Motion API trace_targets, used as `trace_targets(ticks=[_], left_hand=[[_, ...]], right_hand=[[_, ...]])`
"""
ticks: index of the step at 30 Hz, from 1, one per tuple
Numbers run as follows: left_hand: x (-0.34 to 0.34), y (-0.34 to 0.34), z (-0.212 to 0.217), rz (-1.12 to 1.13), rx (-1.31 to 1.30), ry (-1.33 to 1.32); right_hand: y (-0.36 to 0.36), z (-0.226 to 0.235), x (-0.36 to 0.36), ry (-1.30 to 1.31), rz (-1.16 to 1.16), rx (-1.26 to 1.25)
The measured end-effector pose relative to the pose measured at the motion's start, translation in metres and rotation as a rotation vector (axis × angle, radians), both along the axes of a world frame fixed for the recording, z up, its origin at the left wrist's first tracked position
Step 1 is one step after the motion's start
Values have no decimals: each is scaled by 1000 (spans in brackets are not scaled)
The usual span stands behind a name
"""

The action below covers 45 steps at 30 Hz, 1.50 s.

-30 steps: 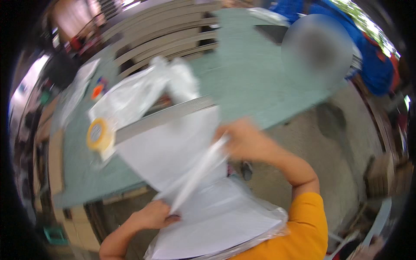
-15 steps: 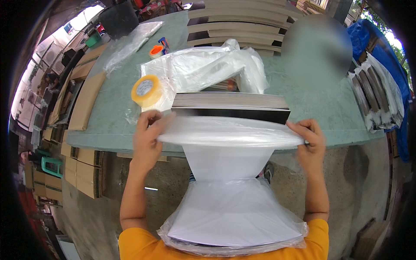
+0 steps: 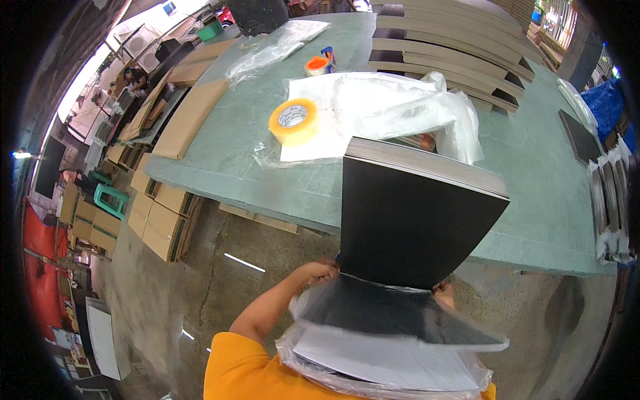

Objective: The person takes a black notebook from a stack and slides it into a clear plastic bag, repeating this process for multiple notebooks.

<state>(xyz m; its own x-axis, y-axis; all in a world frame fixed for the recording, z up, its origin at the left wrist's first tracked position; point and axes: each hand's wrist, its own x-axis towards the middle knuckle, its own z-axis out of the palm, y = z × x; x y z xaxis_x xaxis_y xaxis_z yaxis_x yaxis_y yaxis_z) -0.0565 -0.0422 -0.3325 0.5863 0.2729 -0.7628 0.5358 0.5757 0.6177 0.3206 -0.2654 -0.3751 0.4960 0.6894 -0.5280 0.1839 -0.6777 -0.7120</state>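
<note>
A thick stack of black-faced boards [image 3: 420, 220] with pale edges rises upright in front of me, its lower part inside a clear plastic bag [image 3: 393, 312]. The bag's rim crosses the black face low down. My left hand [image 3: 320, 272] is closed at the left end of that rim, gripping the plastic. On the other side my right hand [image 3: 445, 293] is closed on the plastic too, partly hidden behind the bag. Against my orange shirt lies a white panel [image 3: 393, 357] wrapped in clear plastic.
The green table [image 3: 267, 180] bears a yellow tape roll [image 3: 292, 122], white plastic bags [image 3: 400, 107], an orange-cored tape dispenser [image 3: 319, 64] and stacked long boards [image 3: 453, 50]. Wrapped bundles [image 3: 610, 207] stand at the right edge. Cardboard stacks [image 3: 160, 220] and a green stool [image 3: 110, 199] are left.
Both hands have moved down and toward me, drawing the bag's rim lower, and the stack's black face now shows broadly. The view has swung left.
</note>
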Motion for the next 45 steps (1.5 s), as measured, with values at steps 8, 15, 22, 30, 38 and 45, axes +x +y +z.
trace_targets(ticks=[8, 15, 22, 30, 38, 45], left_hand=[[41, -9, 309, -728, 450, -930], [73, -47, 159, -1039, 556, -444], [189, 54, 350, -578, 1391, -619], [315, 228, 308, -599, 1890, 25], [253, 193, 430, 404, 1868, -373], [123, -3, 280, -438, 1831, 251]], right_hand=[[39, 314, 14, 735, 895, 609], [41, 196, -86, 940, 1273, 170], [36, 144, -86, 427, 1252, 119], [39, 133, -89, 354, 1220, 165], [40, 137, -87, 325, 1174, 196], [64, 201, -55, 304, 975, 428]])
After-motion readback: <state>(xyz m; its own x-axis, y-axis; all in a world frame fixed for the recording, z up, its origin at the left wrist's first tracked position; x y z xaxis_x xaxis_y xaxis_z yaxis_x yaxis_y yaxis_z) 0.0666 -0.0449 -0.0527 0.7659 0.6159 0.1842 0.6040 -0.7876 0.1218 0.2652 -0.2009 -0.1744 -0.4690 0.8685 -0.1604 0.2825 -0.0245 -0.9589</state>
